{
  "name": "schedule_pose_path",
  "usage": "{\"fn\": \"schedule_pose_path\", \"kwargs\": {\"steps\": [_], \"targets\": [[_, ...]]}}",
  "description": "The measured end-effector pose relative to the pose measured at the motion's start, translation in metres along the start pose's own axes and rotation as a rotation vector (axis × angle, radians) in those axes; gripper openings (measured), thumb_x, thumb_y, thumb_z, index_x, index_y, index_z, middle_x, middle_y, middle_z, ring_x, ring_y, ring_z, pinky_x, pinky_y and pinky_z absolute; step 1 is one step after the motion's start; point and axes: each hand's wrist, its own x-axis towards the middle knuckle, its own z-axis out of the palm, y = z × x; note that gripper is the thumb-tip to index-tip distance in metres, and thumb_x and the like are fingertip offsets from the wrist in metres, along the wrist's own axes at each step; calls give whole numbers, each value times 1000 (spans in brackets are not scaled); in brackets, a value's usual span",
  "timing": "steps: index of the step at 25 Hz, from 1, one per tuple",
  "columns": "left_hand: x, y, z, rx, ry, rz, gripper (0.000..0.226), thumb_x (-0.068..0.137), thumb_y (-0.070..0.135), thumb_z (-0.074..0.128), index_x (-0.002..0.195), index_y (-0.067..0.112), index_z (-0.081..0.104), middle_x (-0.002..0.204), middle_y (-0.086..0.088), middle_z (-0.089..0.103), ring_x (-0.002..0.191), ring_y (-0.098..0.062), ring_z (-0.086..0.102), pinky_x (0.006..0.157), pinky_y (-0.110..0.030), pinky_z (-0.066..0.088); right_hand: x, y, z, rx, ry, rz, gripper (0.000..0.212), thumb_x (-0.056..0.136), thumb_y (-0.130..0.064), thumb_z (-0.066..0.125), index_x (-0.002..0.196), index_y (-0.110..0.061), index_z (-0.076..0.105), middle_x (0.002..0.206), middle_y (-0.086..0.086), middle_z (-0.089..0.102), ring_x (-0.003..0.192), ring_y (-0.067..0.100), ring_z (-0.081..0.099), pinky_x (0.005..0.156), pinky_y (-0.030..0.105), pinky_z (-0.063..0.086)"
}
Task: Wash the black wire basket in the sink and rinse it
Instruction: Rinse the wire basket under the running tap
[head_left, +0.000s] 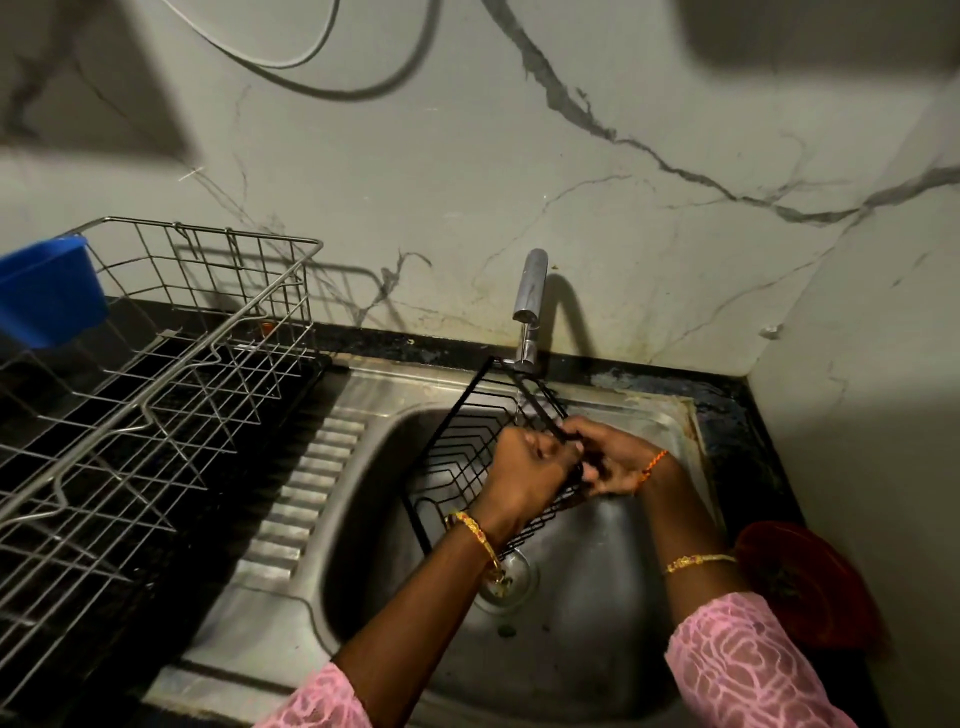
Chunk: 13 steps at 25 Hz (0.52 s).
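The black wire basket (457, 441) stands tilted in the steel sink (613, 597), its far corner under the chrome tap (530, 306). A thin stream of water falls from the tap onto the basket's upper rim. My left hand (524, 467) grips the basket's right side with curled fingers. My right hand (605, 460) curls round the same rim from the right, right against the left hand. The hands hide the basket's right edge.
A large steel wire dish rack (156, 395) with a blue plastic cup (49, 291) stands on the black counter to the left. The ribbed drainboard (306, 483) lies between rack and bowl. A red container (810, 587) sits at the right edge. The marble wall rises behind the tap.
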Motion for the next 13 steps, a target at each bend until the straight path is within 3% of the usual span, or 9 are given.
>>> {"fn": "schedule_pose_path", "kwargs": {"steps": [1, 3, 5, 7, 10, 13], "targets": [[0, -4, 0, 76, -47, 13, 26, 90, 5, 60, 70, -10, 65, 42, 6, 51, 32, 0, 39, 39, -11, 30, 3, 8, -1, 65, 57, 0, 23, 77, -38, 58, 76, -15, 59, 47, -2, 58, 41, 8, 54, 39, 19, 46], [-2, -11, -2, 190, -144, 48, 27, 91, 8, 59, 73, -11, 65, 49, 0, 56, 37, 0, 44, 41, -13, 34, 11, 29, -1, 170, 122, -39, 32, 89, -27, 44, 70, -12, 65, 46, -4, 57, 37, 7, 51, 36, 15, 40], [-3, -20, -3, 330, -220, 93, 33, 92, 20, 60, 69, -3, 68, 54, -1, 59, 42, -1, 49, 45, -16, 38, 14, 47, 4, 182, 151, -66, 37, 91, -20, 36, 71, -14, 66, 53, -4, 63, 45, 8, 57, 43, 18, 41], [-2, -27, -3, 414, -193, 114, 44, 93, 38, 55, 59, 12, 62, 49, 2, 53, 41, -3, 47, 46, -23, 39, 9, 57, 9, 163, 214, -120, 29, 91, -16, 38, 80, -15, 64, 64, 0, 69, 59, 13, 64, 49, 23, 50], [12, -23, -8, 88, -75, -47, 37, 94, 44, 50, 83, 12, 65, 76, -6, 66, 68, -15, 63, 68, -35, 54, 2, 65, 13, 89, 267, -226, 25, 92, -12, 41, 99, -15, 65, 86, 10, 72, 77, 29, 67, 61, 41, 58], [30, -7, -13, -175, -56, -139, 15, 93, 26, 59, 101, 13, 57, 88, 0, 63, 71, -12, 64, 69, -26, 55, 2, 71, 12, 80, 402, -280, 24, 89, -4, 43, 101, -14, 62, 82, 11, 69, 69, 27, 66, 58, 38, 57]]}}
